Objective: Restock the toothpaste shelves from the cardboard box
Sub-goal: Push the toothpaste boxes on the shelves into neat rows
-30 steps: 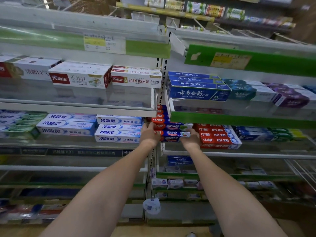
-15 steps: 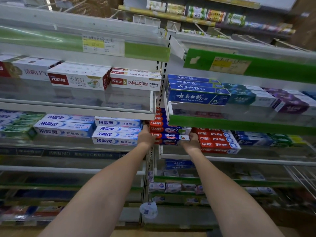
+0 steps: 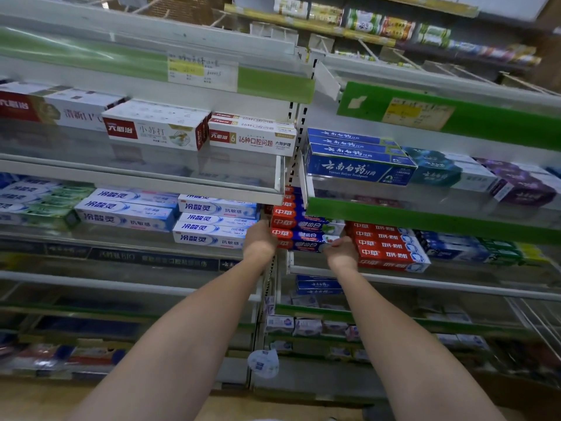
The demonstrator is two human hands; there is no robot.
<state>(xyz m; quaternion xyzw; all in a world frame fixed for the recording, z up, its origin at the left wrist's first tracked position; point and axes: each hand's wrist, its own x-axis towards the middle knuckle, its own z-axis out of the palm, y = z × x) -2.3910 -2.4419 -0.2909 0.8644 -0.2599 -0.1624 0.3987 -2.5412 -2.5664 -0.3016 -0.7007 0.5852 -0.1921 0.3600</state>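
A stack of red-and-blue toothpaste boxes (image 3: 300, 235) lies on the middle shelf (image 3: 425, 282), at its left end, under the green shelf edge. My left hand (image 3: 259, 241) presses against the stack's left end. My right hand (image 3: 341, 252) holds the stack's right end near the bottom box. Both arms reach straight forward from below. The cardboard box is out of view.
Red toothpaste boxes (image 3: 391, 246) sit right of the stack, white-and-blue ones (image 3: 212, 226) left of it. Above are blue boxes (image 3: 355, 165) and white boxes (image 3: 252, 138). Lower shelves hold small packs (image 3: 306, 326). A round tag (image 3: 262, 363) hangs on the upright.
Both hands have stayed on the stack of red-and-blue boxes and shifted slightly with it. The view has tilted a little, so the shelves sit lower in the frame.
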